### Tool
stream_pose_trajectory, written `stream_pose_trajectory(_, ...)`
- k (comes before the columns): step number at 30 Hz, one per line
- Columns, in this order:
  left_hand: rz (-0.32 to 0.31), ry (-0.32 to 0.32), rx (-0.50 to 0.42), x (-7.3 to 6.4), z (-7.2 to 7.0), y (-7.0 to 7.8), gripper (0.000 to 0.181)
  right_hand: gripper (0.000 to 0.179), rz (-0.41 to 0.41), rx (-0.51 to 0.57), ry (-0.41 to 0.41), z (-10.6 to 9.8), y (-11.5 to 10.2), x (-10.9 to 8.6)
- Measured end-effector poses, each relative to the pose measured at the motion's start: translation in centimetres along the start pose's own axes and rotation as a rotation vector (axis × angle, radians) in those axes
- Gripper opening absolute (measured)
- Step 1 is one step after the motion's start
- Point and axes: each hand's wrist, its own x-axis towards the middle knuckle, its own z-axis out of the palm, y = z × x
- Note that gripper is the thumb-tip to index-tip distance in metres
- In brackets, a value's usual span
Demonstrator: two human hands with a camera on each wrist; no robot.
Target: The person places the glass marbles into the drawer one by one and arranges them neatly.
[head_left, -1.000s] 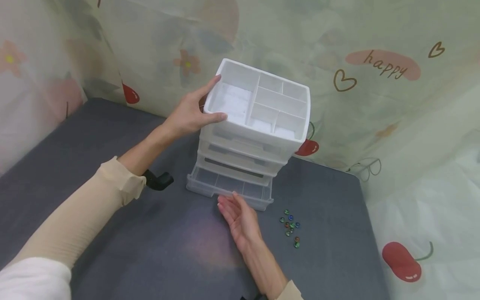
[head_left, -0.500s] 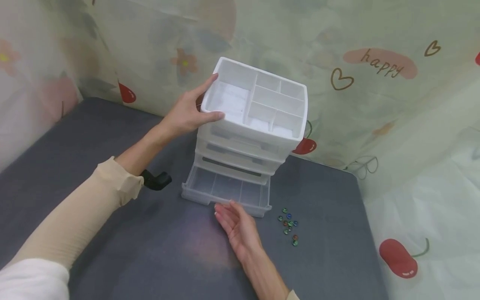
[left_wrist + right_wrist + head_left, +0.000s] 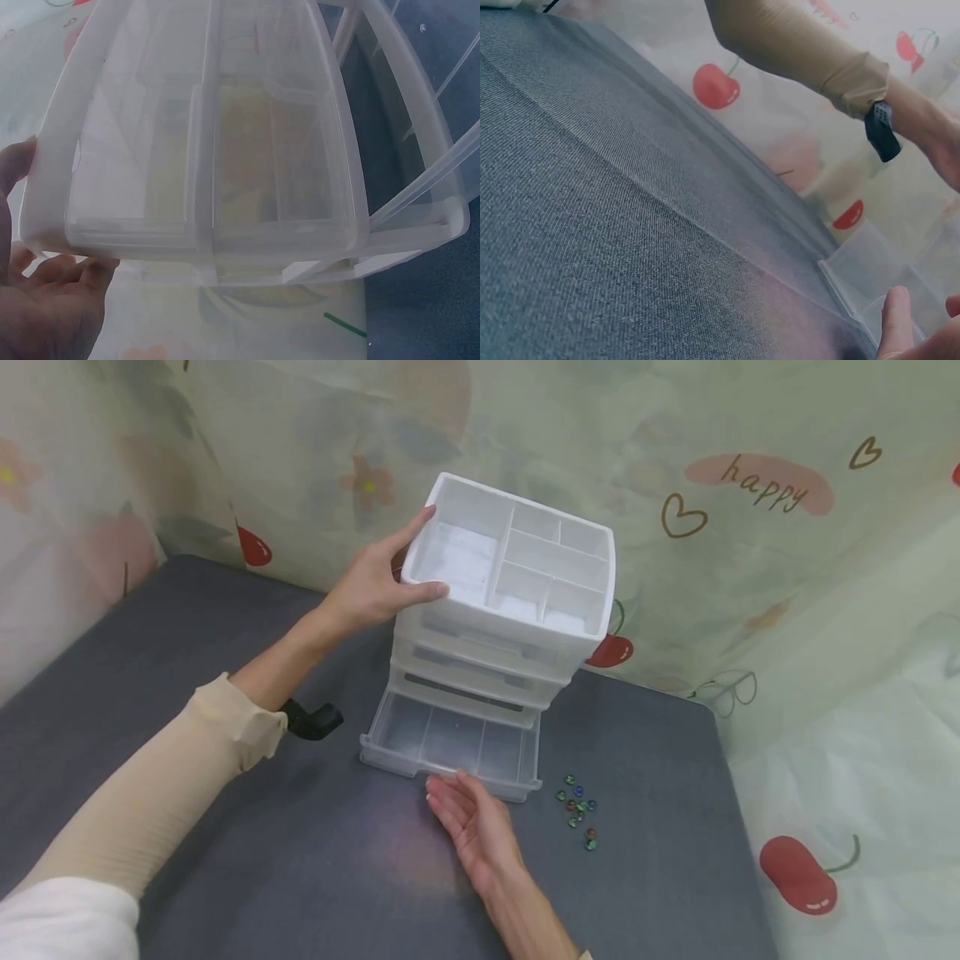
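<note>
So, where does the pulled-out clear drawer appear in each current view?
Head: clear drawer, just below centre.
Left wrist: clear drawer, partly cut off, right edge.
Right wrist: clear drawer, lower right, partly hidden.
Shared landmark: left hand, left of centre, lower left and right edge respectively.

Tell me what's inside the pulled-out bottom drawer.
In the bottom drawer, two thin dividing lines run front to back and a pale speck shows, too small to identify. The drawer's rear is hidden under the white drawer unit, so anything there cannot be seen.
</note>
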Motion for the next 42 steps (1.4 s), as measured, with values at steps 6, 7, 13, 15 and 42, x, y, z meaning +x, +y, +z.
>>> stream_pose_trajectory(6, -0.005, 0.008, 0.038, -0.1, 0.0, 0.1, 0.083, 0.049, 0.005, 0.003, 0.011, -0.1, 0.1, 0.0)
stream_pose_trajectory(7, -0.006, 0.008, 0.035, -0.1, 0.0, 0.1, 0.083, 0.049, 0.002, 0.001, 0.009, -0.2, 0.1, 0.0)
stream_pose_trajectory(13, -0.022, 0.014, -0.002, -0.1, 0.1, 0.1, 0.081, 0.053, 0.012, -0.013, -0.025, -0.5, 0.0, 0.1)
stream_pose_trajectory(15, -0.023, 0.018, -0.003, -0.1, 0.1, 0.2, 0.079, 0.054, 0.022, -0.029, -0.043, -0.6, -0.1, 0.1)
stream_pose_trajectory(42, -0.055, -0.004, 0.14, 0.7, 0.3, 1.1, 0.084, 0.042, -0.153, -0.685, -0.233, -5.1, -4.8, -2.0)
